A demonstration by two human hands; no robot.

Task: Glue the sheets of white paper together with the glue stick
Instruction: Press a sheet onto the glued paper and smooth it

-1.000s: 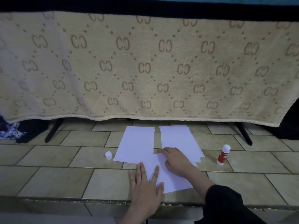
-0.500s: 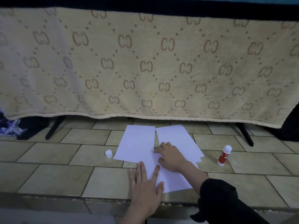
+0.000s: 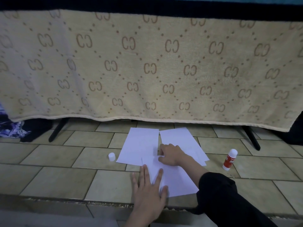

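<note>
**Both hands pressing the sheets on the floor**

Your left hand [image 3: 148, 189] lies flat nearest you, fingers [image 3: 144, 173] straight and spread, released, pressing the near-left edge of the near sheet [image 3: 177, 181]. That sheet lies tilted on the tiled floor [image 3: 57, 179], its far corner overlapping the near edges of the two sheets beyond it.

Just beyond, your right hand [image 3: 172, 155], in a black sleeve [image 3: 229, 199], rests on the spot where the three sheets meet. Its fingers are bent, with the tips down on the paper; I cannot tell whether they pinch an edge or only press.

The left sheet [image 3: 139, 145] and the right sheet [image 3: 182, 141] lie side by side, nearly touching along their inner edges at the far end. Under the right sheet the edge of at least one more sheet shows at its near-right corner.

The cap [image 3: 111, 156] stands on the floor just left of the left sheet. The glue stick [image 3: 229, 159], red with a white top, stands upright to the right, apart from the paper and from both hands.

Farthest off, a beige blanket [image 3: 147, 68] with a repeating letter pattern hangs over a stand with dark legs [image 3: 58, 130]. A bundle of cloth [image 3: 11, 131] lies at the far left.
</note>
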